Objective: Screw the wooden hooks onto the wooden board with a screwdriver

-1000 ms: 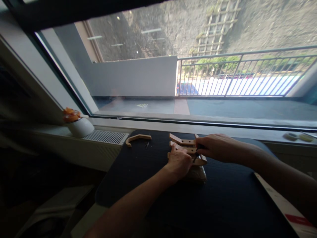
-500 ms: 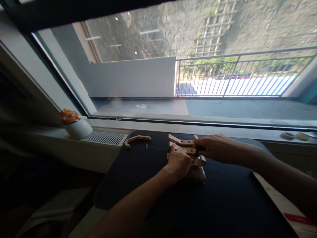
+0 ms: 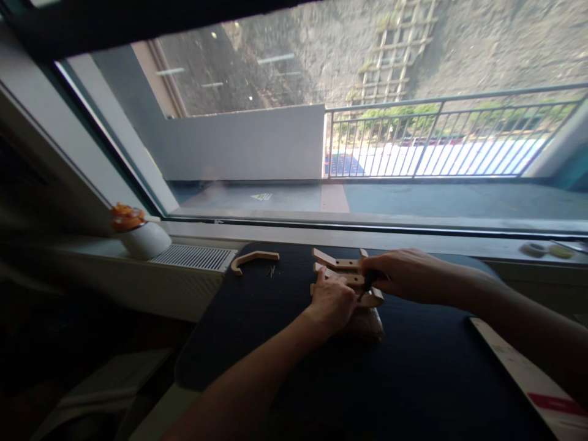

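Note:
My right hand (image 3: 390, 269) is wrapped around a dark-handled screwdriver (image 3: 369, 283), its shaft slanting down to the nearest pale wooden hook (image 3: 371, 299). My left hand (image 3: 333, 300) is closed over that hook's left part and presses it down; the fingertips are partly hidden. Beyond it lie two more wooden hooks, the far one (image 3: 342, 263) showing two dark holes. All three rest across a brownish block (image 3: 367, 324), mostly covered by them and my hand. Off to the left, a loose curved wooden hook (image 3: 260, 255) lies near several small screws (image 3: 271, 271).
Everything sits on a black table (image 3: 257, 324) with rounded corners below a large window. A white pot with an orange top (image 3: 144, 237) stands by the radiator grille (image 3: 197, 256). A pale flat box with a red stripe (image 3: 519, 373) lies at the right edge; tape rolls (image 3: 535, 250) are on the sill.
My right hand and the screwdriver have shifted very slightly right, the tip staying at the nearest hook. My left hand keeps its place.

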`<state>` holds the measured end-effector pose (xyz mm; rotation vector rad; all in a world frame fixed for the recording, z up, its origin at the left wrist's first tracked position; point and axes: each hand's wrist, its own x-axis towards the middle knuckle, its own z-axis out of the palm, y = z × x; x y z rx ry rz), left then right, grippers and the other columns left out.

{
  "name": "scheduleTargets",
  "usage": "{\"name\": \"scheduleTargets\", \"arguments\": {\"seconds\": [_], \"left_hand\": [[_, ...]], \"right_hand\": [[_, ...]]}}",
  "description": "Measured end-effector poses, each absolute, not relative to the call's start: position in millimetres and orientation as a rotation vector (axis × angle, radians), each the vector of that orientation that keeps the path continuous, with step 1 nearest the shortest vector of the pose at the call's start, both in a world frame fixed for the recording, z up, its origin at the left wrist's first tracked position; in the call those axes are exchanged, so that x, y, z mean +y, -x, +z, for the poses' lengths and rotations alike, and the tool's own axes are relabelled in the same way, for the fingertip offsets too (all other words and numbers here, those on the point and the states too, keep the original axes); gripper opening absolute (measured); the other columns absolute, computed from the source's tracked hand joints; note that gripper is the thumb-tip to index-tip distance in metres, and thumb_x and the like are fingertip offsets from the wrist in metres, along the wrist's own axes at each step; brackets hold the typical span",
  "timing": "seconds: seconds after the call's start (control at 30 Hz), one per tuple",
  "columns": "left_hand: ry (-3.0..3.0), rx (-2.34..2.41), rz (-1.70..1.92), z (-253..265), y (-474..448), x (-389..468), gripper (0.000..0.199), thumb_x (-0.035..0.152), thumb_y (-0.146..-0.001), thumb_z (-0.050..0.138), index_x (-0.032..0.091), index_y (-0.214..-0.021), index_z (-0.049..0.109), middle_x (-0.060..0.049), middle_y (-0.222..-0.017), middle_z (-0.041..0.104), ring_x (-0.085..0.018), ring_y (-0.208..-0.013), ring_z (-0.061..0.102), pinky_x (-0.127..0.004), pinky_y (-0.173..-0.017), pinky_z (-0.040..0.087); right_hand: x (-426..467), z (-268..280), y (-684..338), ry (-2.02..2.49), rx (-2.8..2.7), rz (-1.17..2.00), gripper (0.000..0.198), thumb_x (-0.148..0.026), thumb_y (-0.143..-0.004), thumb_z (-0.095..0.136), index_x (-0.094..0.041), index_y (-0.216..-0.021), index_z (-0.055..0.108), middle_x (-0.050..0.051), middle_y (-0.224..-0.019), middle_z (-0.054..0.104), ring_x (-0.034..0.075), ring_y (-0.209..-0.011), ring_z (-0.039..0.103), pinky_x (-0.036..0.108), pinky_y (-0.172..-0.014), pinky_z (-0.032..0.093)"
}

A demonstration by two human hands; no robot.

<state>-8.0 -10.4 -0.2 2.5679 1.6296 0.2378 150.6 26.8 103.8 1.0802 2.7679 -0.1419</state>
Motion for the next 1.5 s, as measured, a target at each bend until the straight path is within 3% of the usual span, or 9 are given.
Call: {"name": "scheduleTargets", "arguments": {"seconds": [0.3,0.47,0.57,0.87,1.07,1.23,1.5], "left_hand": [[-2.572,1.633,0.24,0.2,7.8,-11.2,0.023,0.029,-0.089,0.055,0.018,-0.082,0.075,-0.007,-0.089,0.069,-0.026,-0.094,0.063,-0.052,-0.106,0.026],[-2.575,1.635,0.264,-1.7,7.7,-10.6,0.025,0.03,-0.09,0.054,0.017,-0.082,0.075,-0.007,-0.09,0.069,-0.025,-0.093,0.063,-0.051,-0.106,0.027],[-2.583,1.634,0.242,-1.7,7.6,-10.0,0.024,0.029,-0.089,0.056,0.017,-0.081,0.075,-0.008,-0.089,0.069,-0.026,-0.093,0.064,-0.051,-0.107,0.026],[-2.583,1.622,0.249,0.1,7.0,-10.3,0.023,0.03,-0.089,0.057,0.017,-0.081,0.074,-0.008,-0.088,0.07,-0.028,-0.096,0.063,-0.053,-0.107,0.025],[-2.554,1.632,0.221,1.3,7.0,-10.4,0.022,0.03,-0.089,0.057,0.018,-0.083,0.075,-0.008,-0.092,0.07,-0.026,-0.096,0.063,-0.053,-0.107,0.024],[-2.561,1.642,0.225,1.4,6.9,-11.1,0.022,0.03,-0.088,0.058,0.017,-0.08,0.074,-0.008,-0.091,0.07,-0.027,-0.096,0.063,-0.051,-0.107,0.024],[-2.562,1.642,0.251,0.1,6.9,-10.4,0.025,0.032,-0.089,0.057,0.017,-0.079,0.073,-0.008,-0.091,0.07,-0.026,-0.095,0.063,-0.051,-0.107,0.026]], "right_hand": [[26.9,102.2,-144.0,-1.171,2.712,-0.076,0.034,-0.047,-0.091,0.045,-0.02,-0.087,0.066,0.007,-0.075,0.069,0.021,-0.064,0.061,0.029,-0.053,0.031],[26.8,105.0,-147.6,-1.101,2.78,-0.133,0.023,-0.033,-0.087,0.052,-0.025,-0.102,0.067,0.004,-0.081,0.07,0.02,-0.069,0.063,0.028,-0.057,0.032],[27.4,106.0,-150.7,-1.046,2.781,-0.176,0.02,-0.023,-0.084,0.051,-0.026,-0.094,0.068,0.002,-0.083,0.07,0.019,-0.073,0.063,0.028,-0.059,0.033],[28.9,100.9,-142.8,-1.155,2.736,-0.053,0.028,-0.036,-0.092,0.045,-0.02,-0.082,0.066,0.006,-0.074,0.069,0.017,-0.063,0.06,0.027,-0.053,0.028],[26.0,105.8,-145.3,-1.104,2.78,-0.145,0.022,-0.033,-0.089,0.048,-0.025,-0.098,0.066,0.003,-0.079,0.07,0.019,-0.068,0.062,0.027,-0.055,0.03],[26.4,108.8,-150.2,-1.066,2.776,-0.167,0.016,-0.025,-0.085,0.05,-0.023,-0.087,0.066,0.002,-0.08,0.069,0.018,-0.069,0.061,0.027,-0.057,0.031],[24.1,106.5,-142.7,-1.176,2.683,-0.042,0.027,-0.036,-0.093,0.046,-0.019,-0.091,0.067,0.007,-0.078,0.069,0.021,-0.068,0.062,0.028,-0.054,0.029]]}}
